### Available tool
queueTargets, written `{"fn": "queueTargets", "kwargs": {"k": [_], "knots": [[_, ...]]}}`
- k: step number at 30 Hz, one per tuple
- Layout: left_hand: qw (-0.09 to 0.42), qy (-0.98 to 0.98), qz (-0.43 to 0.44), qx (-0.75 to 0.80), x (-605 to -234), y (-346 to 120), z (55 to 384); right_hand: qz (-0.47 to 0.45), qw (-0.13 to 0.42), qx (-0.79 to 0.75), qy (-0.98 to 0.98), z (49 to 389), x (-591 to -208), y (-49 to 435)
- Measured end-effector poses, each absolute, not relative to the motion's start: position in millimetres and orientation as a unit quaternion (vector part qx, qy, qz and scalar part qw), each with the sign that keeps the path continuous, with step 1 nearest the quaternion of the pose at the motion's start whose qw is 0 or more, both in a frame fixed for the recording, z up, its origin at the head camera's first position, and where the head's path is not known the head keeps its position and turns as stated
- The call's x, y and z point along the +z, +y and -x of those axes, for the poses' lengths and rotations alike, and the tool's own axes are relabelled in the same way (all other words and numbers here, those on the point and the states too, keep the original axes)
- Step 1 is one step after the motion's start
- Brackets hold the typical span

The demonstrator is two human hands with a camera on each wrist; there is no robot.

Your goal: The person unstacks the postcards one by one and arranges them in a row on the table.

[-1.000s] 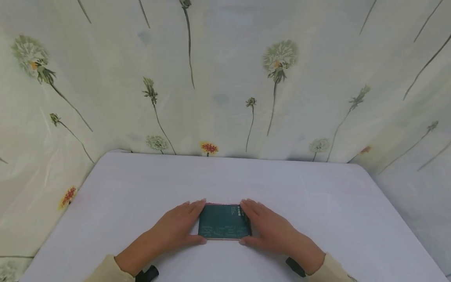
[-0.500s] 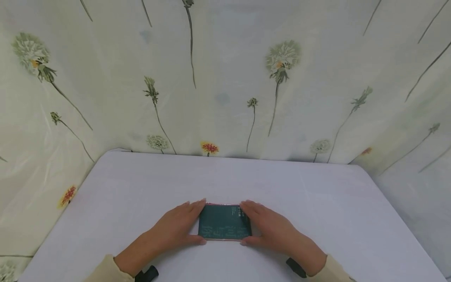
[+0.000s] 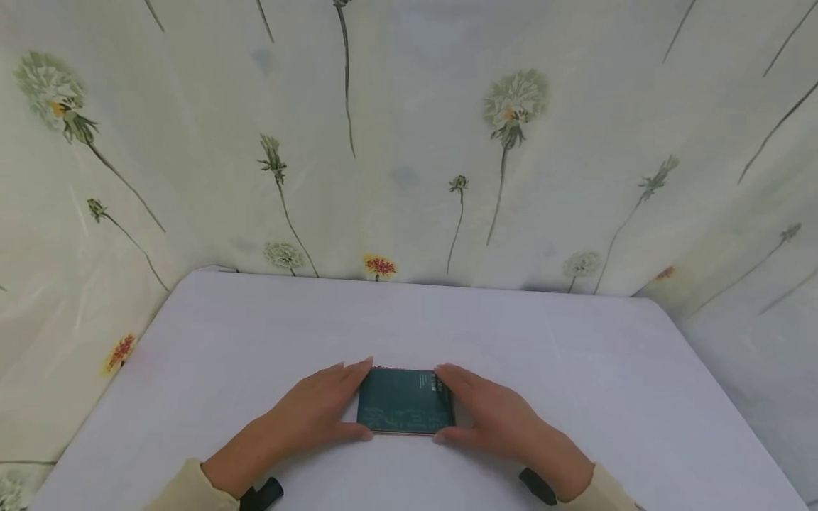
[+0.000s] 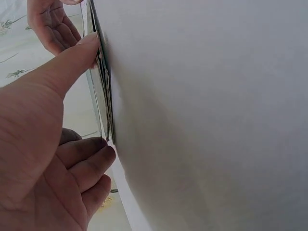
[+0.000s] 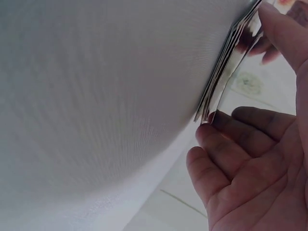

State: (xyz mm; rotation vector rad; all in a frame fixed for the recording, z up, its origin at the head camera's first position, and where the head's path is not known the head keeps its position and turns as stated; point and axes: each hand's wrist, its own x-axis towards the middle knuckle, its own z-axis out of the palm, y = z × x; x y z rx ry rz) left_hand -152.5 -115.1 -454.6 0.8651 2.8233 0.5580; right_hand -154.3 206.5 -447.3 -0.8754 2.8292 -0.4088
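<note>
A small stack of thin flat packets (image 3: 404, 399) lies on the white table, its top dark green with pale print. Around its left end curls my left hand (image 3: 316, 408), thumb at the near edge and fingertips at the far corner. My right hand (image 3: 495, 415) grips the right end the same way. Seen edge-on in the left wrist view, the stack (image 4: 103, 82) shows several thin layers between thumb and fingers. The right wrist view shows the layered edge of the stack (image 5: 226, 72) too, partly glossy. What kind of packets they are, I cannot tell.
The white-covered table (image 3: 409, 319) has rounded far corners. Behind it and along both sides hangs a pale curtain (image 3: 409, 213) printed with dandelions. A black strap piece (image 3: 262, 493) sits at the left wrist and another black piece (image 3: 537, 486) at the right wrist.
Both hands keep their hold at the two ends of the stack. The view shifts very slightly; the stack appears a few pixels further left.
</note>
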Motion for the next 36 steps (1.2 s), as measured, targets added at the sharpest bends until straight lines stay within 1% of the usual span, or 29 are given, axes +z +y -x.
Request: {"fn": "queueTargets", "kwargs": {"k": [10, 28, 36], "knots": [[0.074, 0.935, -0.286, 0.196, -451, -115, 154, 0.289, 0.078, -0.139, 0.944, 156, -443, 207], [0.068, 0.936, -0.285, 0.196, -446, -110, 164, 0.272, 0.087, -0.137, 0.948, 163, -429, 206], [0.071, 0.937, -0.281, 0.196, -448, -109, 171, 0.28, 0.075, -0.133, 0.948, 167, -428, 206]]}}
